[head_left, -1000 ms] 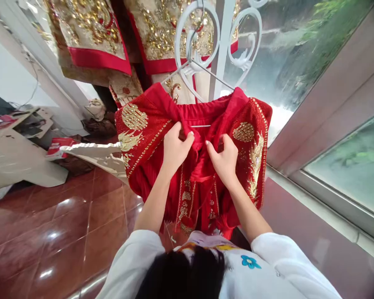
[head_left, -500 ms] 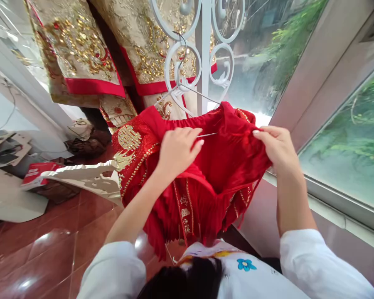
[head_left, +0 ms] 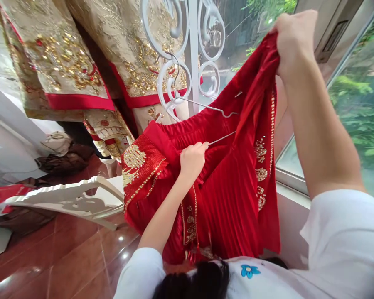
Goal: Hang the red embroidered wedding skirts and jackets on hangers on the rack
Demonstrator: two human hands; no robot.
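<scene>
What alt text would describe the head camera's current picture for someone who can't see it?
A person's right hand holds one side of a gold-trimmed red garment up high; the left hand grips the garment's wire hanger. Sequined cream garments hang behind.

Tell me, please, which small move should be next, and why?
Perhaps ease the other side of the red garment off the hanger. The right hand holds one side raised above the hanger's notched arm, while the opposite side seems to hang on it.
</scene>
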